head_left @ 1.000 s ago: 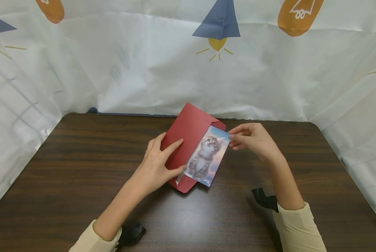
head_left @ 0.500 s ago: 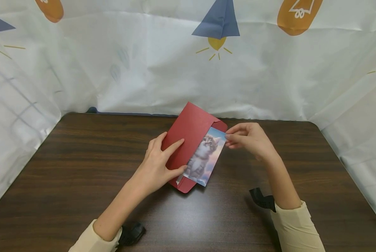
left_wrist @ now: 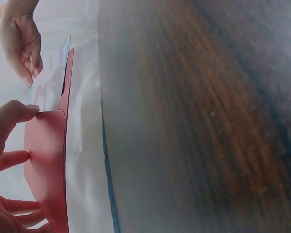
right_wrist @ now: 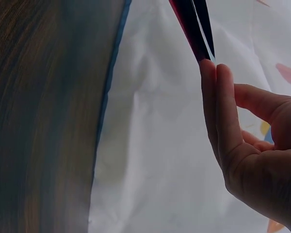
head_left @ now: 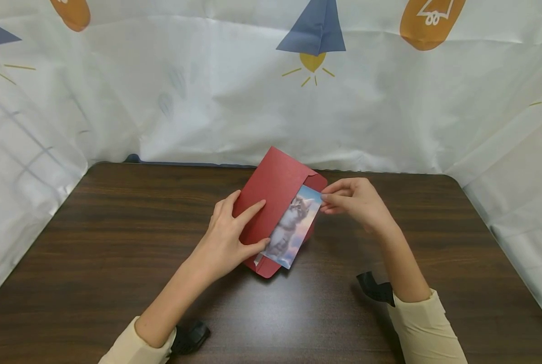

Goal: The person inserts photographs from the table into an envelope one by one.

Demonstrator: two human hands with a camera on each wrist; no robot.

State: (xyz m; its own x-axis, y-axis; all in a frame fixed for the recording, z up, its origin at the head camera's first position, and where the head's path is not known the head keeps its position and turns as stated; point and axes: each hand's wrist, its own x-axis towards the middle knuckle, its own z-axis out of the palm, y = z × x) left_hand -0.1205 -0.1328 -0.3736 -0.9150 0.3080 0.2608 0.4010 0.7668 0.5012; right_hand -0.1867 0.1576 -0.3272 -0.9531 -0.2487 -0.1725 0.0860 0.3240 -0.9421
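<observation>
A red envelope [head_left: 271, 184] slants over the dark wooden table, its opening facing right. Partway inside it is a card with a kitten picture [head_left: 294, 222]; most of the picture still shows. My left hand [head_left: 227, 235] holds the envelope, thumb at the opening's edge near the card and fingers spread over its left side. Between thumb and fingertips, my right hand [head_left: 359, 202] pinches the card's upper right corner. From the left wrist, the envelope [left_wrist: 46, 141] appears edge-on, tilted up, with the card [left_wrist: 51, 77] entering its mouth. The right wrist view shows only dark thin edges beyond my right hand [right_wrist: 252, 145].
A brown wood-grain table [head_left: 116, 242] lies under both arms. Behind it hangs a white curtain [head_left: 234, 101] printed with lamps and bulbs. Black wrist mounts [head_left: 191, 337] sit at both sleeve cuffs.
My right hand has moved left with the card, which has slid deeper into the envelope; less of the picture shows. The left hand and envelope have barely shifted.
</observation>
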